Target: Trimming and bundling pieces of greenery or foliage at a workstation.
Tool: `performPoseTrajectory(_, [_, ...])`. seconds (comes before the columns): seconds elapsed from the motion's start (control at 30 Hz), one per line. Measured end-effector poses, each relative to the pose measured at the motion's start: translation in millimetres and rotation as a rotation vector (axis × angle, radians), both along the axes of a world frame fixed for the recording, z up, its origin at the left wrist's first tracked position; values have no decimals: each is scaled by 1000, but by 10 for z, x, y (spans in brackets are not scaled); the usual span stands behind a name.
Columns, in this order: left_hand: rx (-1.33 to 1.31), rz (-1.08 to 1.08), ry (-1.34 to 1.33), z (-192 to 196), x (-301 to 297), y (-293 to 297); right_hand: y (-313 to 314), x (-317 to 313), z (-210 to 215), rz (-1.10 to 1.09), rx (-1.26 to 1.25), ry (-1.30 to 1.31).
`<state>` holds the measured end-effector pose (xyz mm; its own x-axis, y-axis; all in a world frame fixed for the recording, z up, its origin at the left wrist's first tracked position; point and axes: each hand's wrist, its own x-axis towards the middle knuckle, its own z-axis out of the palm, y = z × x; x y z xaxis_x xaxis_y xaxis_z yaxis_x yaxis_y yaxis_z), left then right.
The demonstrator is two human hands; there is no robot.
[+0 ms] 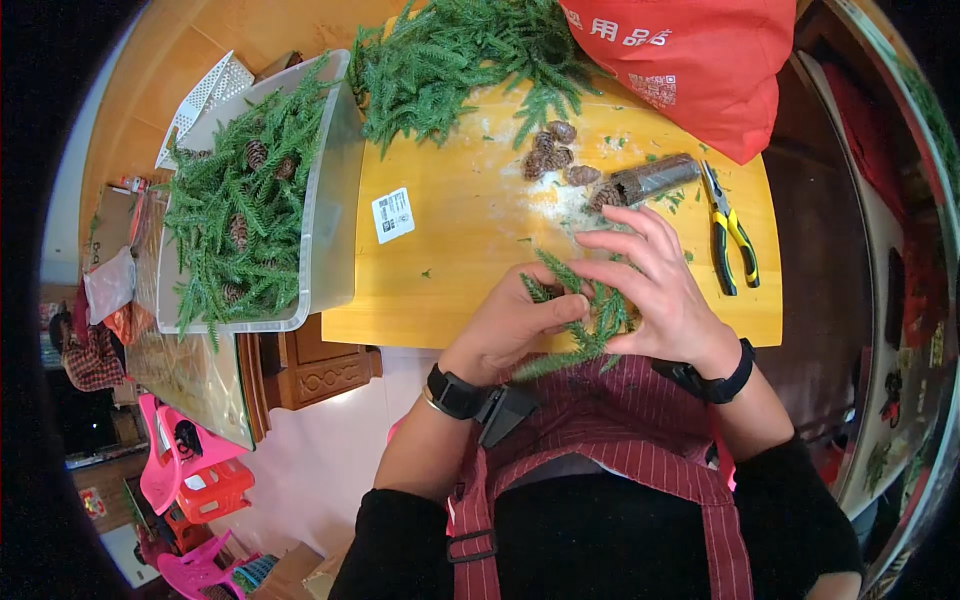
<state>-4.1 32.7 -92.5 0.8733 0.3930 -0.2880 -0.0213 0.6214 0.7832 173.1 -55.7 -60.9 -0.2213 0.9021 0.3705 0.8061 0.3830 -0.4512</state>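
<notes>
My left hand (515,322) and my right hand (652,290) meet at the near edge of a yellow wooden table (470,230). Both grip a small green fir sprig (585,310) between them. The sprig's stem end pokes down toward my striped red apron. Just beyond my right hand lie several brown pine cones (556,156) and a grey-brown roll (650,180). Yellow-handled pliers (732,232) lie to the right of that hand.
A clear plastic tub (322,230) of fir sprigs and cones stands at the left. A heap of green fir branches (455,60) lies at the far side, a red bag (690,60) at the far right. Pink plastic stools (185,470) stand on the floor below left.
</notes>
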Motion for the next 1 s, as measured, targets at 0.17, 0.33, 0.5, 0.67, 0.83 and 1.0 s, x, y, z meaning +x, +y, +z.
performPoseTrajectory(0.17, [-14,6,10,47,28,-16,5,24,-4,-11,29,7])
performPoseTrajectory(0.33, [151,12,119,132,51,-55,-9,14,0,-56,20,79])
performPoseTrajectory(0.5, [329,38,167,66,67,-54,-5,38,-22,-76,20,-11])
performPoseTrajectory(0.67, [395,53,163,67,96,-50,-11,26,-29,-110,23,24])
performPoseTrajectory(0.83, [387,75,175,92,112,-51,-7,33,-25,-124,38,31])
performPoseTrajectory(1.0, [91,192,66,0,133,-114,-12,-5,-18,-139,35,23])
